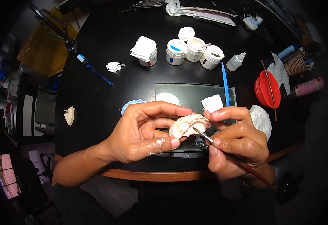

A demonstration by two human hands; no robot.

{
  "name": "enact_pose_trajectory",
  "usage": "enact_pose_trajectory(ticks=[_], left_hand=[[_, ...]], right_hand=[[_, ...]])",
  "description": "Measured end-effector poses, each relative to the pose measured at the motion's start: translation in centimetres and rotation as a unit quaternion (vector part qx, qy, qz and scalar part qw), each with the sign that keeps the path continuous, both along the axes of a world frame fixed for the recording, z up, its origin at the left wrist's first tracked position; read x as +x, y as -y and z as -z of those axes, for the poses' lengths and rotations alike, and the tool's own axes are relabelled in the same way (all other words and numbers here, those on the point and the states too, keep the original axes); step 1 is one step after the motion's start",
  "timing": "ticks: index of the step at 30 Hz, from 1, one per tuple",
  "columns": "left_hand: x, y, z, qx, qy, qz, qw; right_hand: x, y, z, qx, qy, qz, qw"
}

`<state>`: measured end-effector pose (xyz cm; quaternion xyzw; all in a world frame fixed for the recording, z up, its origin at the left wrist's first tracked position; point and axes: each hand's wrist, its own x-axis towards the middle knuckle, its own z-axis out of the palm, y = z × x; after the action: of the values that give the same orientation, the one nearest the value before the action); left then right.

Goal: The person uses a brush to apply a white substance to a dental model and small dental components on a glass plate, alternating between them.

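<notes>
We hold a pale, rough, curved cast (182, 126) over the glass slab (194, 90) on the black worktop (139, 82), our left hand (138, 129) gripping its edges; our right hand (241, 144) pinches a metal-collared brush (206, 138), tip against the cast. Lettering on the white jars (175, 58) is too small to read.

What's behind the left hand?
Behind the left hand, a blue scalloped piece and a white rounded patch peek out. Their lower parts are covered; anything fully hidden can't be seen.

The left fingers (167, 108) hold a pale moulded piece (186, 122) while the right fingers (234, 112) hold a brush (206, 137) against it.
</notes>
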<state>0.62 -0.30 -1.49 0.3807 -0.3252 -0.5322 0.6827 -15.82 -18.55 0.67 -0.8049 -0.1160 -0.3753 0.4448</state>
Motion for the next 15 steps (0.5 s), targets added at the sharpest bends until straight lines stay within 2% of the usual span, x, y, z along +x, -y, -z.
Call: enact_pose_trajectory(ticks=[10,15], left_hand=[[-0.15,0.08,-0.04,0.001,0.001,-0.006,1.000],[-0.23,0.14,-0.10,-0.001,0.003,-0.013,1.000]], right_hand=[[-0.03,-0.08,-0.06,-0.009,-0.011,-0.001,1.000],[-0.51,0.07,-0.50,-0.017,-0.060,-0.032,0.998]])
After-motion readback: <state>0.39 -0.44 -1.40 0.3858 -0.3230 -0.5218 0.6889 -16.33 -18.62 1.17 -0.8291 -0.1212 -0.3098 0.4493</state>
